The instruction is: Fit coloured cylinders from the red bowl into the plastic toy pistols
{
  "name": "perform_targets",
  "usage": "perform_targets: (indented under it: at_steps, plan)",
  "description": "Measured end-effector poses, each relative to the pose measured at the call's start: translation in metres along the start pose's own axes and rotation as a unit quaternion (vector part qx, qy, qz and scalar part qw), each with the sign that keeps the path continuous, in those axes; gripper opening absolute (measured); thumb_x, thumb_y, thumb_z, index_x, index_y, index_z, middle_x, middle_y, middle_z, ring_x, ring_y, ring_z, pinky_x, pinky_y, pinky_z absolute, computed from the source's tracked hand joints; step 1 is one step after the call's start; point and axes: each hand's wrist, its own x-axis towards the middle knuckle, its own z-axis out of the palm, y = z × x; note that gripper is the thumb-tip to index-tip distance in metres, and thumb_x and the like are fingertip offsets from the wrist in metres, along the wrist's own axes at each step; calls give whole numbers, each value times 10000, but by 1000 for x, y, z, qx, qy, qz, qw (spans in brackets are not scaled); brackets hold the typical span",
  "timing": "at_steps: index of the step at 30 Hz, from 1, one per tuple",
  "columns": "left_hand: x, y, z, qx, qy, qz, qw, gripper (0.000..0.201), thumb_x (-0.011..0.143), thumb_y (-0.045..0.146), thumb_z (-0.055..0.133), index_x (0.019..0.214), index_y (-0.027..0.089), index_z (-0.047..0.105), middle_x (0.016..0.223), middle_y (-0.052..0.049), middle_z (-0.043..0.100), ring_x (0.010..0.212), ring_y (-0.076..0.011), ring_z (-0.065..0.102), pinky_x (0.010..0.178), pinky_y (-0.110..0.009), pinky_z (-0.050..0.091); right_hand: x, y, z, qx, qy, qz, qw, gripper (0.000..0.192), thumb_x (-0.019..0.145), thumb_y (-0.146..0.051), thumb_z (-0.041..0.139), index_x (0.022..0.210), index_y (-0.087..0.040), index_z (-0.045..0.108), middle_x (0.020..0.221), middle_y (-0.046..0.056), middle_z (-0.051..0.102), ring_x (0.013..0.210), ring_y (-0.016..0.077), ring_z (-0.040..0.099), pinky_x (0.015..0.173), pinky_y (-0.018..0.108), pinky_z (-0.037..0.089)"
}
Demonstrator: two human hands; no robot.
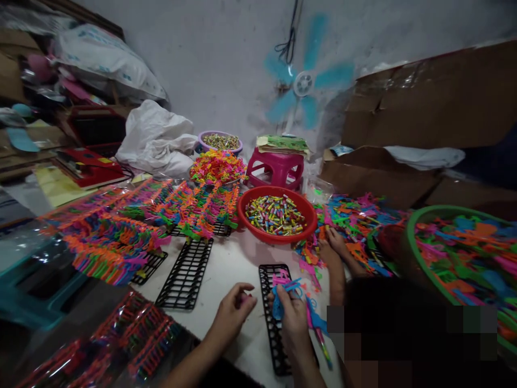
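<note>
My left hand (237, 309) is over the white table, fingers curled; a bit of pink-red shows at the fingertips, too small to name. My right hand (294, 317) is closed on a blue plastic toy piece (278, 308), above a black slotted rack (279, 357). Pink pieces (280, 277) show at the rack's far end. Beside my right hand are another blue piece (317, 322) and a multicoloured stick (324, 350). A red basin (242, 222) full of small coloured cylinders stands beyond both hands.
A co-worker's hands (337, 249) work in a coloured plastic heap (355, 213) at right. A green-rimmed basin (412, 242) of pieces stands nearer. Filled racks (117, 231) and a bare black rack (186, 275) lie left. A pink stool (277, 166) and spinning fan (304, 84) are behind.
</note>
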Motion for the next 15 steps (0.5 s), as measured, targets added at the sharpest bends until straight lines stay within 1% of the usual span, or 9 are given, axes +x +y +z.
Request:
perform_targets:
  at_steps: [2, 3, 5, 7, 11, 13, 15]
  plan:
    - [5, -1, -1, -89, -10, -58, 994, 394, 647, 464, 600, 875, 146, 557, 624, 23, 497, 486, -90, 433, 431, -199, 288, -5, 1, 4, -10, -30, -25, 999, 348, 625, -500, 633, 607, -166, 537, 506, -23, 514, 461, 105, 457, 457, 221, 372]
    - [6, -2, -1, -120, -19, -74, 990, 408, 627, 469, 619, 858, 138, 562, 643, 12, 516, 488, -87, 439, 425, -196, 279, -7, 2, 5, -17, -42, -34, 998, 339, 637, -491, 629, 612, -168, 531, 509, -31, 500, 465, 99, 444, 458, 216, 365]
    - [5, -4, 0, -159, -35, -81, 983, 409, 607, 453, 652, 835, 119, 588, 643, 0, 532, 511, -85, 447, 445, -196, 290, -12, 5, 9, -36, -62, -50, 996, 323, 659, -481, 616, 632, -169, 539, 534, -35, 492, 493, 98, 443, 483, 215, 367]
    - [4, -5, 2, -183, -39, -79, 979, 404, 608, 445, 662, 820, 105, 617, 595, 12, 509, 508, -77, 425, 456, -196, 289, -14, 8, 10, -57, -72, -60, 994, 311, 679, -475, 602, 668, -166, 565, 585, -22, 518, 552, 110, 473, 535, 223, 383]
    - [1, -2, 4, -194, -49, -80, 977, 406, 629, 451, 646, 818, 92, 649, 590, 18, 478, 501, -67, 395, 444, -193, 268, -15, 11, 8, -86, -75, -64, 991, 333, 696, -494, 573, 706, -162, 591, 649, 5, 554, 620, 132, 503, 588, 237, 400]
    - [1, 1, 4, -171, -53, -71, 981, 410, 637, 455, 636, 829, 94, 658, 558, 28, 465, 484, -68, 381, 447, -198, 272, -15, 12, 6, -105, -70, -76, 989, 339, 708, -496, 558, 730, -161, 601, 664, 12, 563, 645, 141, 510, 603, 241, 404]
    - [1, 3, 4, -138, -44, -51, 988, 399, 636, 444, 638, 840, 103, 662, 542, 32, 466, 482, -74, 379, 454, -203, 286, -14, 13, 5, -126, -61, -105, 985, 330, 724, -482, 548, 729, -158, 610, 662, 16, 572, 658, 148, 516, 611, 243, 405]
